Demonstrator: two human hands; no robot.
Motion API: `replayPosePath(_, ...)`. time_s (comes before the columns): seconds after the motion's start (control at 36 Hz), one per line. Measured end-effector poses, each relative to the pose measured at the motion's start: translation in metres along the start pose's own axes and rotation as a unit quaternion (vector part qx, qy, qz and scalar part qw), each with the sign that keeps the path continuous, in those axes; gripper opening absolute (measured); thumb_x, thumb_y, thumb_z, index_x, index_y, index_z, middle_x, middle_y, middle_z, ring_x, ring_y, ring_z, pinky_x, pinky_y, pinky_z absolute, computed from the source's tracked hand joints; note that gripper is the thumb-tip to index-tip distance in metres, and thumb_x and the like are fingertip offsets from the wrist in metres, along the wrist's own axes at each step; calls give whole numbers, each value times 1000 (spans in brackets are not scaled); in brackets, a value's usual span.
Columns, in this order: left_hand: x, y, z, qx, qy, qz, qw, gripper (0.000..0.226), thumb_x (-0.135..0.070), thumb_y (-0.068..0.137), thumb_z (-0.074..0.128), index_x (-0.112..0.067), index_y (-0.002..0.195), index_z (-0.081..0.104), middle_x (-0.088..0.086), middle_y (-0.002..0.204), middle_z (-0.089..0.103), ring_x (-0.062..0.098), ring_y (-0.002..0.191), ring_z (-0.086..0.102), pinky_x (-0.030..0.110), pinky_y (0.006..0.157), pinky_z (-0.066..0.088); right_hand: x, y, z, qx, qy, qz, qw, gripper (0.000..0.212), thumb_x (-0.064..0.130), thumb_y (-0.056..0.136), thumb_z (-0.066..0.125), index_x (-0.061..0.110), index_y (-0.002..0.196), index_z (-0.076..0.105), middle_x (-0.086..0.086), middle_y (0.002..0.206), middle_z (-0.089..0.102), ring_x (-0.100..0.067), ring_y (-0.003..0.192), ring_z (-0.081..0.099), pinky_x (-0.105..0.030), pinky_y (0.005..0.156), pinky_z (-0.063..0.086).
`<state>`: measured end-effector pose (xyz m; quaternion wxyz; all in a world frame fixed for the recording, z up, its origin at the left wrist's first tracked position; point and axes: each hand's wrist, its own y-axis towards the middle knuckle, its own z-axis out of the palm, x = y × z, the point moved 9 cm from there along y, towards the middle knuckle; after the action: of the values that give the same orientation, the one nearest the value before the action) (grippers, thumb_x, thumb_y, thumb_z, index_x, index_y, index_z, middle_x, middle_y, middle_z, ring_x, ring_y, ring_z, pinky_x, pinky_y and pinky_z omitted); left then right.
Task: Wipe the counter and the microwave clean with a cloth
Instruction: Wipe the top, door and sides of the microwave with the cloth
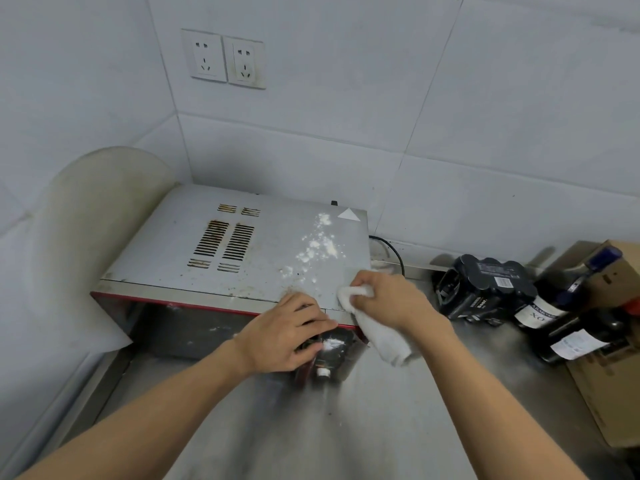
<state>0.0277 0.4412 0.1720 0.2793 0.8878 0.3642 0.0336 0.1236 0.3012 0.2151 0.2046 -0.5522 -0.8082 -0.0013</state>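
Observation:
A grey microwave with a red front edge stands in the corner on the steel counter. White powder is scattered over the right part of its top. My right hand grips a white cloth at the microwave's front right corner, and the cloth's tail hangs down over the counter. My left hand rests on the front top edge of the microwave, fingers curled over the control panel, where more powder lies.
Dark bottles lie on the counter to the right, beside a cardboard box. A pale board leans against the wall left of the microwave. Two wall sockets sit above. A black cable runs behind the microwave.

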Motion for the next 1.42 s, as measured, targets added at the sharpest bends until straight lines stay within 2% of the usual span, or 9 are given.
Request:
replayPosePath(0.17,-2,-1,-2,7,7,-2,1000,40,-39,99,66,-18,134,69,-4,120,68,21,115,55,33,103,44,-1,35,-14,-54,38,40,997,28,37,95,53,29,121,60,-5,113,65,-30,103,61,-40,82,52)
replayPosePath(0.39,-5,-4,-1,-26,27,31,999,35,-34,101,65,-15,131,70,-3,120,68,23,107,59,34,93,49,-4,-13,6,-49,4,5,999,28,42,97,54,35,124,55,-2,107,67,-26,103,61,-33,71,37)
replayPosePath(0.61,-6,-3,1,-18,34,33,999,36,-34,102,64,-14,132,70,-2,123,69,20,107,59,31,95,49,-3,40,-12,-94,10,27,995,25,36,100,50,30,123,55,-6,106,64,-30,96,60,-36,72,44)
replayPosePath(0.69,-5,-3,0,-16,38,34,999,37,-35,102,64,-15,132,70,-2,123,69,20,106,59,31,95,48,-3,53,-13,-86,14,36,996,27,37,99,50,30,124,56,-8,111,66,-32,100,60,-39,76,50)
replayPosePath(0.81,-5,-4,3,-27,37,37,998,36,-34,101,65,-15,131,71,-2,123,69,19,105,59,32,94,49,-1,28,-2,-40,28,24,998,26,46,98,53,34,121,56,0,100,61,-26,95,60,-35,75,44)
replayPosePath(0.94,-4,-2,1,-37,43,42,998,36,-33,99,66,-14,130,71,-1,121,69,20,104,60,32,93,48,-1,11,2,-3,20,16,1000,21,44,96,57,39,116,59,2,104,65,-19,89,54,-32,70,37)
replayPosePath(1.03,-5,-2,0,-35,42,45,998,36,-32,99,67,-13,129,72,-1,121,70,20,104,60,32,93,48,-2,40,-8,-32,16,24,999,16,43,95,54,38,109,58,3,100,64,-23,92,59,-33,69,42)
replayPosePath(1.19,-5,0,-3,-35,27,28,999,34,-31,98,68,-14,128,73,-2,120,71,19,105,60,31,95,48,-7,96,-29,-119,70,78,987,27,39,98,49,27,120,60,-10,114,66,-35,107,60,-37,78,42)
replayPosePath(1.42,-4,-2,0,-44,29,33,998,35,-31,97,68,-14,128,73,-1,119,70,20,104,60,32,93,48,6,44,-3,3,25,14,1000,21,41,95,55,33,115,57,0,101,68,-25,95,63,-37,78,50)
